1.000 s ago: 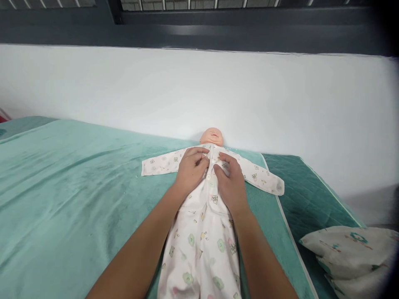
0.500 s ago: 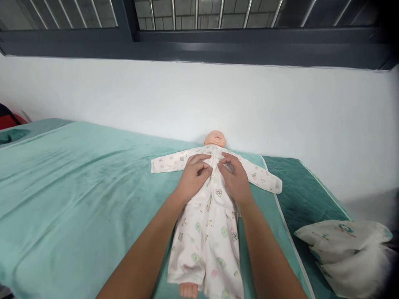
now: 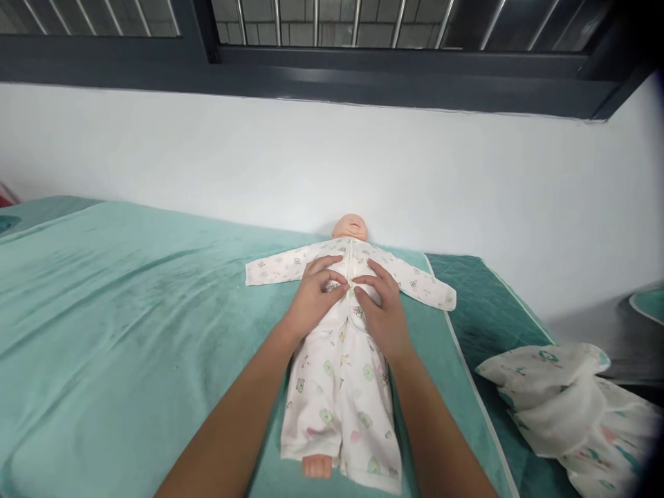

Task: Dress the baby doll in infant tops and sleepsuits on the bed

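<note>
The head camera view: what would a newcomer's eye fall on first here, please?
First, the doll's head, near the picture's centre, close to the white wall. Below it, printed white clothes lie on the green sheet, with the left hand and right hand close together at the chest. A crumpled bundle of printed white fabric stands out at lower right.

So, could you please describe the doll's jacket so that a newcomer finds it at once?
Below the white wall lies a green sheet with a baby doll on its back, head toward the wall. The white printed jacket covers its torso, under the left hand and right hand. Unlike the trousers below, it has long sleeves stretched out to both sides.
</note>
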Demonstrator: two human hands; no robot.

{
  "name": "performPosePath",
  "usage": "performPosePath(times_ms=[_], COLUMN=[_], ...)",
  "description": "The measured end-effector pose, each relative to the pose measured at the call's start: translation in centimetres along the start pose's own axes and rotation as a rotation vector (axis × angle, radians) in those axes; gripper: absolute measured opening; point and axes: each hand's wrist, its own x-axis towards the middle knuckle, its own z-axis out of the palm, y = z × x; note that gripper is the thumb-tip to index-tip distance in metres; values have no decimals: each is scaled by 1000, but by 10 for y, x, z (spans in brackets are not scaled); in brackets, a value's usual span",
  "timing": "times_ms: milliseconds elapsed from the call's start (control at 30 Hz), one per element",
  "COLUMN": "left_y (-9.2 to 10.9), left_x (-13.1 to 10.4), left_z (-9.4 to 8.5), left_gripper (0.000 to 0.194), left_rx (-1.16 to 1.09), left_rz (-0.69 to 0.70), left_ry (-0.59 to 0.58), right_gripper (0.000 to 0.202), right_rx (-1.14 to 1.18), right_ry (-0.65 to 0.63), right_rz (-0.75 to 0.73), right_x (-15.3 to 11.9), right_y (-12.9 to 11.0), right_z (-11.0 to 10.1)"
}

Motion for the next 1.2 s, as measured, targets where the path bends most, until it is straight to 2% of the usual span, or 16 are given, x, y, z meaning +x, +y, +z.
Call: performPosePath(times_ms=[300,467,733,933,1200], left_y=[4,7,7,7,2], left_x=[0,-2,-2,-2,-2], left_z=[0,0,-1,-1,-1], left_gripper=[13,11,9,13,19], left_rx=[4,-43,-56,-61,8], left_rz=[-27,-44,-8,-23,53], left_ry=[-24,-15,-28,-40,-45], right_gripper=[8,8,8,16,16], right_rx=[8,31,99,158,126], right_ry=[-49,-33,10,-18,-66], right_rz=[66,64,129,145,132], right_x=[8,8,8,9,4], right_y=[-2,-1,-4,-2,-2], right_z=[-1,-1,1,-5,-6])
